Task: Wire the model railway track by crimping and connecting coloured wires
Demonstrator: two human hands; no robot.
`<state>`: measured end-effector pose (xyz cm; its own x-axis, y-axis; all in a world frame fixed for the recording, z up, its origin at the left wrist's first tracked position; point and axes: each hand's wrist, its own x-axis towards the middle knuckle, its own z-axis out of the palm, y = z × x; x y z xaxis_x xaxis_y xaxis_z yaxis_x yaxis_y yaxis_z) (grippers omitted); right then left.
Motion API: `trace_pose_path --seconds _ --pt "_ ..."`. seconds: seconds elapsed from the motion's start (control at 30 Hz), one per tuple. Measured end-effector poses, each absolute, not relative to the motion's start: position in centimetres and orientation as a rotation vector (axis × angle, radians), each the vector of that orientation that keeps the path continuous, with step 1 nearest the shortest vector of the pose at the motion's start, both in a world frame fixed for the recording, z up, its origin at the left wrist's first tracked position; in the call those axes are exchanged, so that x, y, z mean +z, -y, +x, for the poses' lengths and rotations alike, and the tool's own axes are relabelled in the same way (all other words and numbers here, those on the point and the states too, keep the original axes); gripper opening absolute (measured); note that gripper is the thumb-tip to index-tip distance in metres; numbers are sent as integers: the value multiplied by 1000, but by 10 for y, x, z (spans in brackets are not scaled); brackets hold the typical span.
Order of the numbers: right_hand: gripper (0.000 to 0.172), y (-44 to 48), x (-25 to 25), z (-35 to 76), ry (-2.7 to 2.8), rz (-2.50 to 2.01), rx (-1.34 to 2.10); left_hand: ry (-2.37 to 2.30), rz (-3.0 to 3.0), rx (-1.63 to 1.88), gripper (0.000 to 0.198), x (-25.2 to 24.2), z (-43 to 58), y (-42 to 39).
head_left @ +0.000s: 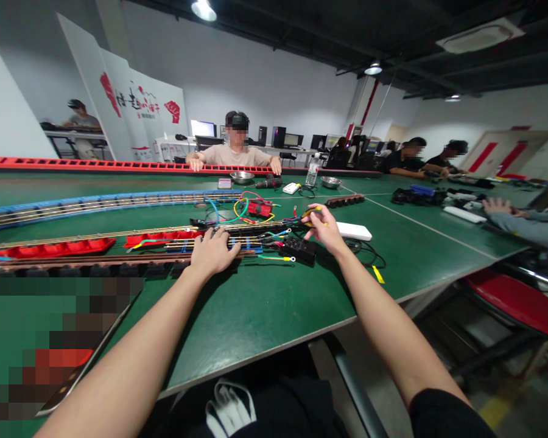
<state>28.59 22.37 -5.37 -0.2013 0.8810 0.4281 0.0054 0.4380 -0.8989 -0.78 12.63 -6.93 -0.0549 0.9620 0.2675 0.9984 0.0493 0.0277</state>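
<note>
On the table [265, 304], track strips [119, 240] lay left of the terminal block [299, 249]. The power bank [354, 231] lay right of that block; bowls [242, 177] and a bottle [313, 172] stood behind it.

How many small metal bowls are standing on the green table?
2. One metal bowl stands in front of the person sitting opposite. The other metal bowl is further right, beside the water bottle. More may be hidden behind clutter.
</note>
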Motion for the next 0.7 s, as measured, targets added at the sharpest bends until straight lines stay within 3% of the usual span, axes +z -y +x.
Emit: trace_pose_path --seconds 0.13,0.47,0.7 --pt "45 -226 -58 283 1523 -803 941 2129 -2027 -304 57 -69 -8 -126" --pt "27 -221 -63 283 1750 -848 513 2145 -2030 -296 58 -70 -8 -127" --pt "48 -222 -56 290 2102 -733 271 2137 -2035 -311 58 -71 -9 -128"
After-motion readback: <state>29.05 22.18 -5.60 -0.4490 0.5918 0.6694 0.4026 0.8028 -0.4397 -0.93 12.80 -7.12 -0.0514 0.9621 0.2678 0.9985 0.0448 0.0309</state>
